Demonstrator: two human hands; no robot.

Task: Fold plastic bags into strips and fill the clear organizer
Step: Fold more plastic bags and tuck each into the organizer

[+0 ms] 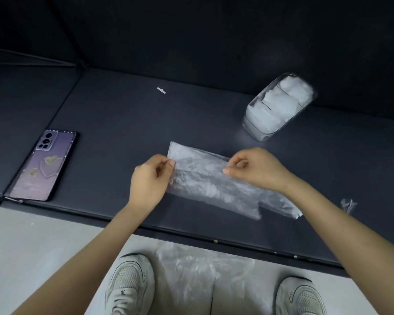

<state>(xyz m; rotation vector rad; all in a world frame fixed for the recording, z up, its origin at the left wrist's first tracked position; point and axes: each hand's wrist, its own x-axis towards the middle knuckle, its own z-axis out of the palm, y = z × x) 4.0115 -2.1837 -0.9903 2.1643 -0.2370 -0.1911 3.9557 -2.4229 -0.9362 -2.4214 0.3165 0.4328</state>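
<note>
The dark table (123,114) carries the clear organizer (251,123), which stands toward its far right side, close to the back wall. On the pale floor, nearer to the person than the organizer and beyond the table's front edge, lies a loose pile of crinkled bags (191,269) between two white shoes (130,283).

The plastic bag (205,178) being worked lies flat on the table just in front and to the left of the organizer. It is translucent, finely wrinkled and pressed into a long band that runs slantwise, with two layered ends stepping apart at its near right end.

A purple phone (46,164) lies face down well to the left of the organizer. The organizer itself is rounded, see-through and packed with white folded bags (282,103).

The hands are apart, both below and left of the organizer. The left hand (148,178) pinches the bag's left edge, and the right hand (255,169) pinches its far edge.

A crumpled plastic scrap (348,204) sits in front and right of the organizer. A tiny white piece (161,90) lies to its left.
</note>
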